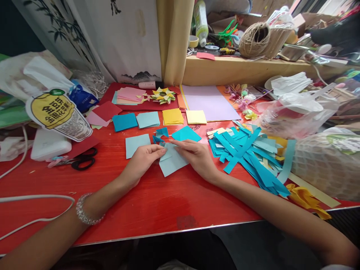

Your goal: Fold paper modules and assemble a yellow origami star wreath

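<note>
A light blue paper square [173, 162] lies on the red table [157, 202], partly folded. My left hand [144, 159] pinches its left corner with closed fingers. My right hand [197, 153] presses and pinches its upper edge from the right. Just behind the paper sit small folded blue pieces [160, 135], a teal square [186, 133] and a loose light blue square [137, 144].
Stacks of teal [125, 121], light blue [148, 119] and yellow [172, 116] squares lie farther back, with a paper flower [163, 95]. A heap of blue strips [247, 153] lies right. Black scissors [83, 160] and a white cable [36, 221] lie left.
</note>
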Demonstrator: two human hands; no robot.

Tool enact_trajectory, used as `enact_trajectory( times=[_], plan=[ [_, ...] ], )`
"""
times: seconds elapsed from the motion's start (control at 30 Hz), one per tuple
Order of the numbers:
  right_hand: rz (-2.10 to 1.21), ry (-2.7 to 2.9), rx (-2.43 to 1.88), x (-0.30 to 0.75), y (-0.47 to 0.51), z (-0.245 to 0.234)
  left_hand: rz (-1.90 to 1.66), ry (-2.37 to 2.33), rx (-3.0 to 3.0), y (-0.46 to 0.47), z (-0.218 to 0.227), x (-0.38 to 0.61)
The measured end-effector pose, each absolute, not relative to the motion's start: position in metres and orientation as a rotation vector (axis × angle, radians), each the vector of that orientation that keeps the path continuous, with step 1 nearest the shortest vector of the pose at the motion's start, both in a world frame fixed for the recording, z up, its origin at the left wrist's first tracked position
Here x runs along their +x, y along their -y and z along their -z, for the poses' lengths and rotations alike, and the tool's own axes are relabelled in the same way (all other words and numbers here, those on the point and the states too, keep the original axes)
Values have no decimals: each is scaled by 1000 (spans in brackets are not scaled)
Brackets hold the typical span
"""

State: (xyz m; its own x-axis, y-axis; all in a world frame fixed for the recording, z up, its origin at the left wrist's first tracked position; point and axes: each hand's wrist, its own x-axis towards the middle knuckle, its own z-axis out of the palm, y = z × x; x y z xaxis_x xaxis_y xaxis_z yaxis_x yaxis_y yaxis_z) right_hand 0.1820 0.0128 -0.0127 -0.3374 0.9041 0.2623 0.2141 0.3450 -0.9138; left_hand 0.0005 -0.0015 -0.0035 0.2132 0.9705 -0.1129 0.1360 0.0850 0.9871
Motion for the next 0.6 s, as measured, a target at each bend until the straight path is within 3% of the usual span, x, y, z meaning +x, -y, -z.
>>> enact_trajectory(
  times=[0.23,0.6],
  plan=[
    [-841,1911,-909,186,-14,12,-961,-1149,1319,2,2,0],
    [-801,1977,-832,183,-14,5,-943,-1098,1178,5,-3,-2]
  ],
)
